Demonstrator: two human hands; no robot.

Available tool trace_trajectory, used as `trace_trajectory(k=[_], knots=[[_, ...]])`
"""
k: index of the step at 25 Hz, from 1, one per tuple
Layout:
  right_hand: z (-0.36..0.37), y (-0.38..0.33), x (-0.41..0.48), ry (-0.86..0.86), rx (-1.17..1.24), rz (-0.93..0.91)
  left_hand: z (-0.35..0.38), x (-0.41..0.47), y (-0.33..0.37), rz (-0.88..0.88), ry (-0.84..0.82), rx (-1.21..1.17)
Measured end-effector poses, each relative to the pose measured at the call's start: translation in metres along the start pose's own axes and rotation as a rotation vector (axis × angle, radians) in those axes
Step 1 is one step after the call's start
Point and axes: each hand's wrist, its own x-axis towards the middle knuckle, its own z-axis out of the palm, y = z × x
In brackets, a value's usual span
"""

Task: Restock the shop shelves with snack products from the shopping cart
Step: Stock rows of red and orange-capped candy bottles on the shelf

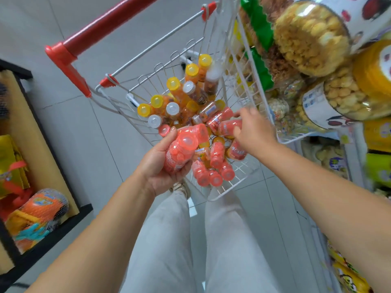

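A white wire shopping cart with a red handle stands in front of me, holding several small snack bottles with pink, yellow and white caps. My left hand grips two pink bottles just above the cart's near corner. My right hand reaches into the cart and curls its fingers round another pink bottle. More pink bottles lie at the cart's near end. Yellow-capped bottles stand toward the far end.
Shop shelves on the right carry clear jars of round biscuits and yellow packs, close to the cart's side. A black-framed low shelf with netted toys stands at left. Grey tiled floor lies between.
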Motion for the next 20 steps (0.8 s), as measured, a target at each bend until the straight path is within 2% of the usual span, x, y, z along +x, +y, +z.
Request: trace_trajectory(k=[3,6,9,14,20], knots=[[-0.045,0.008,-0.068,0.084,0.528,0.052,0.017,-0.025,-0.001,-0.005,-0.076,0.001],[-0.098,0.012,-0.147,0.155,0.835,0.029,0.052,-0.070,-0.012,-0.017,-0.178,0.063],[-0.141,0.024,-0.211,0.202,0.892,0.011,0.094,-0.115,-0.034,-0.021,-0.240,0.167],[-0.184,0.073,-0.307,0.315,0.919,0.029,0.157,-0.175,-0.100,-0.060,-0.440,0.328],[-0.205,0.175,-0.432,0.581,1.212,0.083,0.237,-0.210,-0.229,-0.101,-0.655,0.380]])
